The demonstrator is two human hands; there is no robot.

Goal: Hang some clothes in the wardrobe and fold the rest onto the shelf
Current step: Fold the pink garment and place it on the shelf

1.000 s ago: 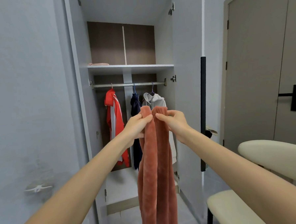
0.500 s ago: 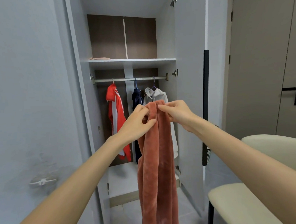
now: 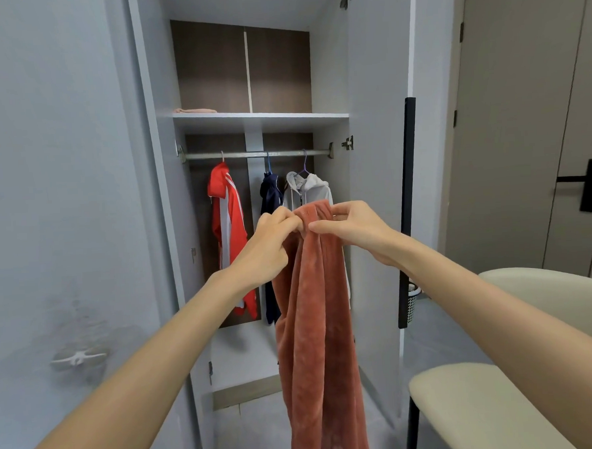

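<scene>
Head view: open wardrobe ahead, chair near right.
Garment: rust fleece hangs full length in front of the wardrobe, top edge at chest height, likely so gravity straightens it for folding.
Left hand: pinching the top edge, fingers curled.
Right hand: pinching the same edge just beside the left; close grips bunch the top.
Rail: three hung pieces, red, navy, grey hoodie.
Shelf: one folded pink item far left; room remains to its right.
</scene>
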